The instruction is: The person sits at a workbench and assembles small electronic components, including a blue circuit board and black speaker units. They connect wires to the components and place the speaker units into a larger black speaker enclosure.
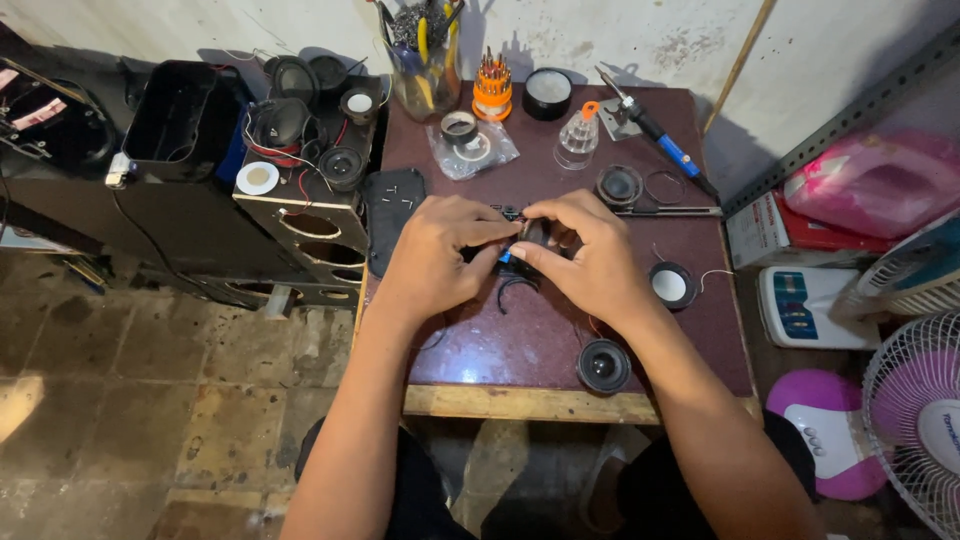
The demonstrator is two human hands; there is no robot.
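Crowding both hands [520, 250]: small speakers [604, 365], tape rolls [459, 127], soldering iron [650, 130]

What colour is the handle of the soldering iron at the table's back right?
Blue, with a black grip; the soldering iron shows in the head view.

We work at a maroon surface [520, 345] against a stained white wall [640, 40], above a worn tiled floor [150, 400].
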